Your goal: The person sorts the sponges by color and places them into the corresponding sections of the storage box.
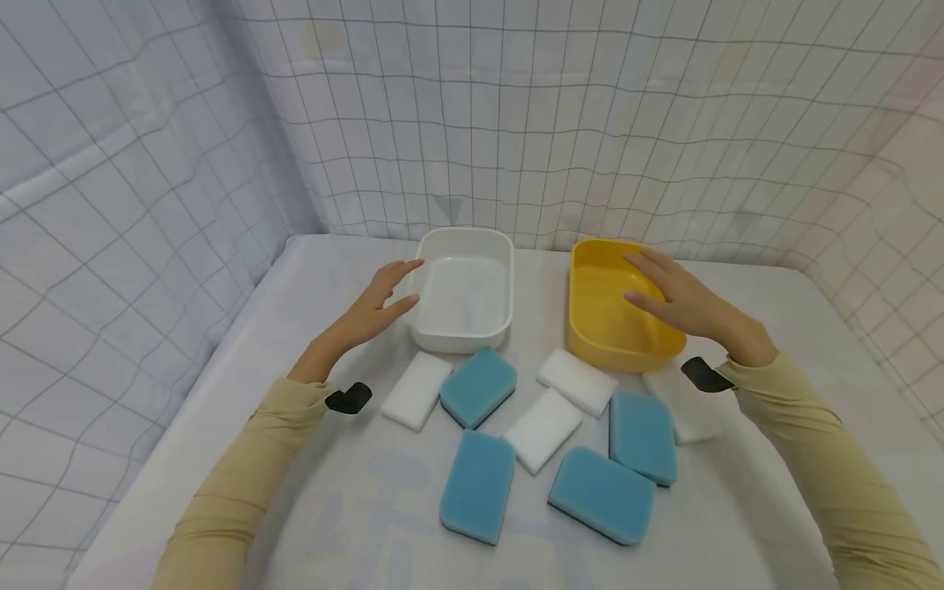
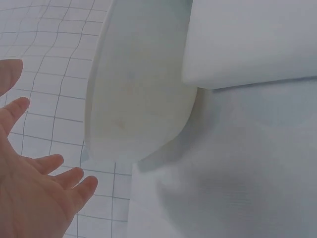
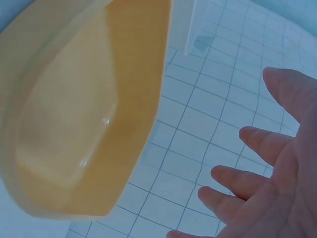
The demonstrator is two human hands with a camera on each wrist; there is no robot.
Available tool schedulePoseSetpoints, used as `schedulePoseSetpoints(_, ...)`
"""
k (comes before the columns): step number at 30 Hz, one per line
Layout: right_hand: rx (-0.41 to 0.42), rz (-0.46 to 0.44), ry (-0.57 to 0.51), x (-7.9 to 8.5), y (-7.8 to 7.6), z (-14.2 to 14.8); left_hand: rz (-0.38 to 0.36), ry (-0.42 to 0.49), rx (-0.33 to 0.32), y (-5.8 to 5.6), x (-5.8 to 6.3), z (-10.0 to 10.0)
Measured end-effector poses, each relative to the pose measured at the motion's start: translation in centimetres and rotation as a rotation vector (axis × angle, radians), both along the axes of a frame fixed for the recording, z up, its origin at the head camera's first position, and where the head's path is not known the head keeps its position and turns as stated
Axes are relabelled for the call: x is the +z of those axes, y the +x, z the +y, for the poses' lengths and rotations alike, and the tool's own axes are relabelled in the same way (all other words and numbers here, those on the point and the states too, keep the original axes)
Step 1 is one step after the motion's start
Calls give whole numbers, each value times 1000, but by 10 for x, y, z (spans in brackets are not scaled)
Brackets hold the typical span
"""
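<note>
My left hand [image 1: 372, 305] hovers at the left side of the white tub [image 1: 463, 340], its thumb and fingers spread and nothing in them. In the left wrist view the palm faces the tub's outer wall [image 2: 138, 99], with a gap between. Over the right part of the yellow tub [image 1: 615, 358] is my right hand [image 1: 682, 299], also with spread fingers and holding nothing. The right wrist view shows its fingers apart from the yellow wall [image 3: 133, 99]. Both tubs hold nothing.
In front of the tubs lie several blue sponges [image 1: 478, 485] and several white sponges [image 1: 416, 391]. One white sponge [image 1: 682, 406] is partly hidden beside the right wrist. A gridded cloth [image 1: 501, 123] hangs behind and at both sides of the white table [image 1: 354, 508].
</note>
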State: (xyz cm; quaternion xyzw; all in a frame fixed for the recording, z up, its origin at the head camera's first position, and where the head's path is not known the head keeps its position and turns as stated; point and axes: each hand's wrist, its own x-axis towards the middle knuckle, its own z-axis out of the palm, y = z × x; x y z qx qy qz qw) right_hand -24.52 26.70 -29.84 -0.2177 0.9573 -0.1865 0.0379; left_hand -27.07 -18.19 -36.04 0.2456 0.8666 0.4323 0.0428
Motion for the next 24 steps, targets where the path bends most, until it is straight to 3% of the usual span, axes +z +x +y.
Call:
schedulePoseSetpoints(10,19,94,-51,1,18,5,-182,175,-3,3,-18,-14)
schedulePoseSetpoints(17,81,268,-122,-10,29,13,-239,247,20,4,-32,-14)
schedulePoseSetpoints(24,87,332,-134,-17,33,24,-306,305,0,6,-40,-10)
